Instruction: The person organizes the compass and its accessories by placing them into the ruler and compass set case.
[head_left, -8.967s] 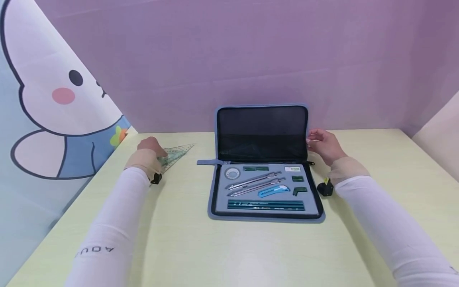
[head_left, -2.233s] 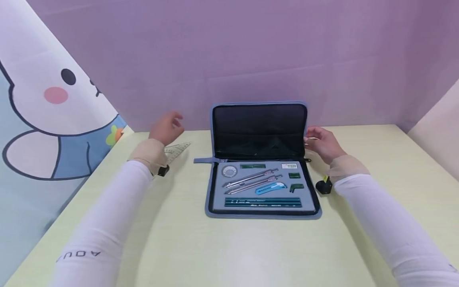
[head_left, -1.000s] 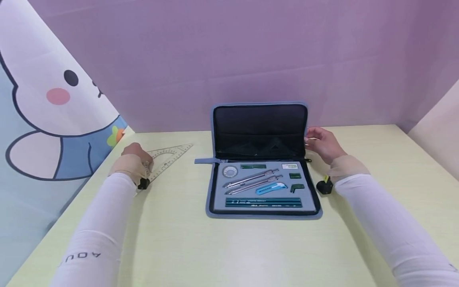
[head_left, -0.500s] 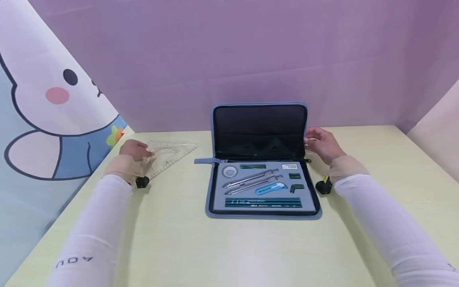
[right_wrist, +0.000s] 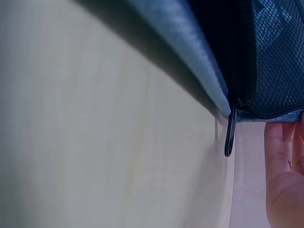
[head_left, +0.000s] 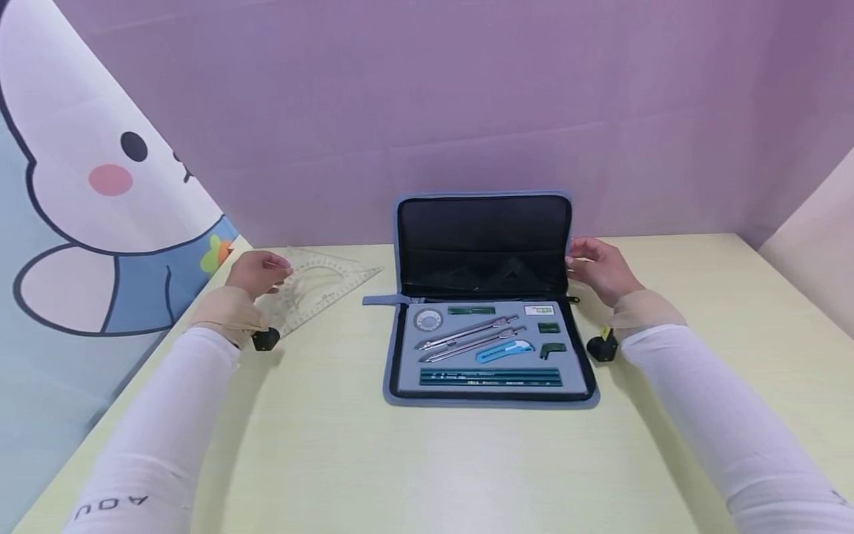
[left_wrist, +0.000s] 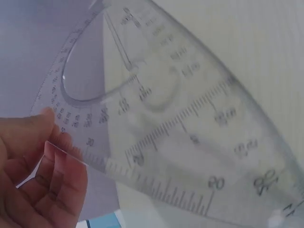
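Note:
In the head view, my left hand (head_left: 256, 273) pinches a clear set square (head_left: 327, 295) by its edge at the left of the table. The left wrist view shows thumb and fingers on the near edge of this transparent set square (left_wrist: 209, 128), which has a protractor arc cut into it. My right hand (head_left: 603, 273) holds the right edge of the upright lid of a zipped drawing-set case (head_left: 483, 233). From the right wrist, fingers (right_wrist: 276, 147) show at the mesh lid's edge, beside a black zip pull (right_wrist: 230, 133); part of that hand is out of frame.
Seated in the grey foam are a round dial-like piece (head_left: 428, 320), two compasses (head_left: 470, 332), a blue cutter (head_left: 505, 351), green pencils (head_left: 490, 377), a white eraser (head_left: 539, 311) and small green pieces (head_left: 548, 327). A fabric strap (head_left: 382, 300) sticks out leftward. A purple backdrop (head_left: 320, 148) stands behind the table.
The left hand, earlier over the stacked-looking green set square area, let go, reached toward the backdrop, then took the clear set square and now tilts it up. The right hand stays at the lid.

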Tool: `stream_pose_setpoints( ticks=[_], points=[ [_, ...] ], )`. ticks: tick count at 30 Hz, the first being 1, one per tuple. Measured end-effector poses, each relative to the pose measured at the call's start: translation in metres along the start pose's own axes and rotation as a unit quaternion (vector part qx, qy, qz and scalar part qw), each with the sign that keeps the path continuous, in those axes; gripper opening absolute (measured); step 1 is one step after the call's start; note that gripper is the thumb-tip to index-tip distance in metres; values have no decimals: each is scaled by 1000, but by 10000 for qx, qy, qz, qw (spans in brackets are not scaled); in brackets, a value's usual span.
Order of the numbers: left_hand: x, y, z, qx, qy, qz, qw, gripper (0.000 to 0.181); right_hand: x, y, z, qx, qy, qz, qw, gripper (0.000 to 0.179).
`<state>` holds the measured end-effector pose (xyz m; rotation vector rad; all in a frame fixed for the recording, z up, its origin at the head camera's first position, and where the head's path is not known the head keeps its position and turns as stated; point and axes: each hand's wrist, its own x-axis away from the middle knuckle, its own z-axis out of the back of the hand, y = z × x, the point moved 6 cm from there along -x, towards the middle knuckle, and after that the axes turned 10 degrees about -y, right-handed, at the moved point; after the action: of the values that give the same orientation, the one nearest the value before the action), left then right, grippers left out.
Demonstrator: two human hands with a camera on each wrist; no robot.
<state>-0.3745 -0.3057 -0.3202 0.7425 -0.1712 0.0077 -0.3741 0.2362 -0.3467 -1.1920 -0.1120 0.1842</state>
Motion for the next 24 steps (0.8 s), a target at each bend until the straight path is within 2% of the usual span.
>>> stream_pose_setpoints(
  ticks=[7, 14, 24],
  points=[
    [5, 21, -2, 98, -10, -329, 9994, 24, -1, 0, 0, -80, 7, 11, 10000, 19],
    [5, 30, -1, 284, -60, -374, 9989, 24, -1, -1, -2, -215, -9, 124, 9997, 17],
    [10, 41, 7, 234, 334, -532, 9978, 27, -1, -3, -3, -316, -25, 182, 9993, 17]
  ],
)
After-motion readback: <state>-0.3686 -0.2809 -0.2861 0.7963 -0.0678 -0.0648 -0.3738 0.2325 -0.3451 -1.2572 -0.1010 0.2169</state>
